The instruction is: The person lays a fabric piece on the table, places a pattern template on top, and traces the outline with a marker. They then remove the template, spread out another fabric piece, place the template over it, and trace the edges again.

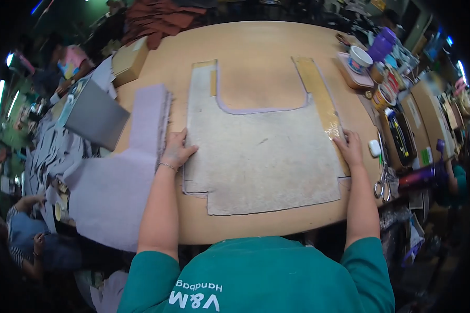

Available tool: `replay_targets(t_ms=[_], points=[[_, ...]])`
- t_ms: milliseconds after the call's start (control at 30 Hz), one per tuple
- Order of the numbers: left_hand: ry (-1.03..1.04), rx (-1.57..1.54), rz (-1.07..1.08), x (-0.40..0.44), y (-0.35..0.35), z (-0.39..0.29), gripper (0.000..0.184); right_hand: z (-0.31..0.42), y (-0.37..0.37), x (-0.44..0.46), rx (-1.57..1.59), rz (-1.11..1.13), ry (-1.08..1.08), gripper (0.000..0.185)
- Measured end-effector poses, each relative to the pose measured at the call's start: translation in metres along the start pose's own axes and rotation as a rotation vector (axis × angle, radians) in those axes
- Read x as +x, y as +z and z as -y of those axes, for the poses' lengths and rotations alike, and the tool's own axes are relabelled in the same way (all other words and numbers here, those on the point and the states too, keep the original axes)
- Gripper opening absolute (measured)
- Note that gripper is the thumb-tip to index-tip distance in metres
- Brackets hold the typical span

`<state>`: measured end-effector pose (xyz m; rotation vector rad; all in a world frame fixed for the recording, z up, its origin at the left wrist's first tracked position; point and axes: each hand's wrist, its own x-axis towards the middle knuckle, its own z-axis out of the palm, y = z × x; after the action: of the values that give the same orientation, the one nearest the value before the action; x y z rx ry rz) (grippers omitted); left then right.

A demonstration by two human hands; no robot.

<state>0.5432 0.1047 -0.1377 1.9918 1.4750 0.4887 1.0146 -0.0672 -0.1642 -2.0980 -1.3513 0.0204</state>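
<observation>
A large grey-white U-shaped template (pixel 266 156) with brown tape on its upper arms lies flat on the wooden table (pixel 261 41). Lilac fabric shows as a thin rim along its cutout. My left hand (pixel 178 148) rests at the template's left edge, thumb and fingers apart. At the right edge lies my right hand (pixel 349 148), its fingers spread on the border beside the tape. Left of my left arm is a stack of lilac fabric pieces (pixel 117 182), partly hanging over the front edge.
Scissors (pixel 382 189), a white case (pixel 374 148), a pen box (pixel 398 135), a white cup (pixel 359 59) and a purple bottle (pixel 382 44) line the right side. A grey box (pixel 96 115) and a cardboard box (pixel 130 61) stand left. Co-workers (pixel 70 62) sit beyond.
</observation>
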Motion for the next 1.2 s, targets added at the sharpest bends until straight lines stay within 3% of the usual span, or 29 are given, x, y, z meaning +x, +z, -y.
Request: replay_targets(t_ms=[633,833,1200], points=[[-0.02,-0.01,0.004,0.0,-0.002,0.0,0.074,-0.003,-0.002,-0.001,-0.028,0.024,-0.018,0.043],[0.025,-0.223,-0.044,-0.002,0.002,0.004,0.073,-0.002,-0.001,-0.003,-0.048,-0.012,-0.06,0.043],[-0.034,-0.066,-0.001,0.003,0.002,0.006,0.07,-0.01,0.0,-0.001,-0.076,0.01,-0.095,0.039]])
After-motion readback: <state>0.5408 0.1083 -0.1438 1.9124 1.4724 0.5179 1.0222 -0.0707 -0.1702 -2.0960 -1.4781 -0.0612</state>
